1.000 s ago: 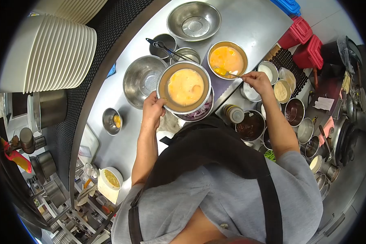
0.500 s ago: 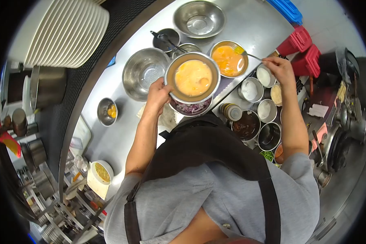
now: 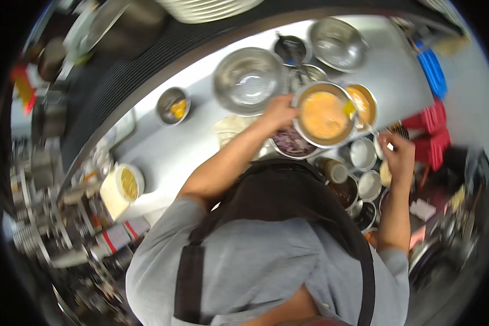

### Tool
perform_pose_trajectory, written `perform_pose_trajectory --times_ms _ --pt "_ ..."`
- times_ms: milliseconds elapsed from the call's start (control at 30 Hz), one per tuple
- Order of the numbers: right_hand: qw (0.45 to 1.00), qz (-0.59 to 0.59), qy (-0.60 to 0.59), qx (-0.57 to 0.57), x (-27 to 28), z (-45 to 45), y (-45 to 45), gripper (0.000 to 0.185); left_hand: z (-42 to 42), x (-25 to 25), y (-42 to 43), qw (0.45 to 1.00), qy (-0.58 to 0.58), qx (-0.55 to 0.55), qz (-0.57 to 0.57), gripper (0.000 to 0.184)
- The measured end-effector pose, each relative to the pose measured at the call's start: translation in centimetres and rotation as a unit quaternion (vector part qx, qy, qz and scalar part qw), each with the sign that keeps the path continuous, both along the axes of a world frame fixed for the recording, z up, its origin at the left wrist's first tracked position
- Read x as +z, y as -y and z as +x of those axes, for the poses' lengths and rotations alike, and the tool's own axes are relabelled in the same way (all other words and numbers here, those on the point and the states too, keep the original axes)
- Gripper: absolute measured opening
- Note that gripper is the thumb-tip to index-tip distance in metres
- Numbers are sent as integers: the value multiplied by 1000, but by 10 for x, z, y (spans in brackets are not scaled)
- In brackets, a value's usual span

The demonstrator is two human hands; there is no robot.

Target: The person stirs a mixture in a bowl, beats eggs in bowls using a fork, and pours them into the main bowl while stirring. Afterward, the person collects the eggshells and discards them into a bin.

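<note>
My left hand point(image 3: 281, 113) grips the rim of a metal bowl of orange egg mixture point(image 3: 323, 115), held up over a bowl of chopped red onion point(image 3: 293, 142). My right hand point(image 3: 397, 155) is closed on the handle of a fork point(image 3: 368, 127). The fork's head, with something yellow on it, is over the right rim of the held bowl. Partly hidden behind that bowl is a second bowl of orange egg mixture point(image 3: 368, 103). The whole view is somewhat blurred.
Large metal bowls point(image 3: 249, 81) stand on the steel counter point(image 3: 195, 141). A small bowl with yolks point(image 3: 173, 106) is at the left, with a white bowl of yellow-green food point(image 3: 129, 183) nearer. Containers point(image 3: 362, 154) and a jar point(image 3: 334, 170) crowd the right, near red bins point(image 3: 432, 149).
The view has turned and shifted. The fork has left the second egg bowl and come over the held bowl. That bowl now overlaps the second one.
</note>
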State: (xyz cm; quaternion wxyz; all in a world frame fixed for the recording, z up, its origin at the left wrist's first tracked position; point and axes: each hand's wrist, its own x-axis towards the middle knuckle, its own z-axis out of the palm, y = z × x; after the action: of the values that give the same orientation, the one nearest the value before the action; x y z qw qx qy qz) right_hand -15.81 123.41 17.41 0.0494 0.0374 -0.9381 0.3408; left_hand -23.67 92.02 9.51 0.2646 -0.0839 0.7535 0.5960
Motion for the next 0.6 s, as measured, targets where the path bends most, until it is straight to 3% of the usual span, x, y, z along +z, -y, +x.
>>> perform_pose_trajectory --times_ms 33,67,133,167,233,333,400,567,600 --pt "996 78 -17 31 5 8 21 18 1 -4 2 1000 -27 -7 11 29" --pt "992 80 -76 57 -2 8 29 15 2 -9 7 998 -54 -19 24 27" --pt "997 -60 -47 23 -9 3 37 13 8 -10 19 998 -53 13 31 26" --pt "996 -60 -47 40 -12 -2 46 13 14 -11 26 998 -47 20 42 25" --pt "983 -178 18 28 -13 -9 70 12 29 -11 47 996 -64 53 37 24" --pt "981 -135 60 127 -16 -13 122 17 61 2 88 992 -52 104 48 22" --pt "966 -170 98 166 -24 -16 163 18 85 -2 118 981 -102 165 23 22" --pt "951 -148 146 227 -69 -24 251 22 142 -6 198 964 -27 265 -3 23" --pt "953 -100 135 253 -69 -21 271 22 151 -20 213 954 -22 297 -22 24"
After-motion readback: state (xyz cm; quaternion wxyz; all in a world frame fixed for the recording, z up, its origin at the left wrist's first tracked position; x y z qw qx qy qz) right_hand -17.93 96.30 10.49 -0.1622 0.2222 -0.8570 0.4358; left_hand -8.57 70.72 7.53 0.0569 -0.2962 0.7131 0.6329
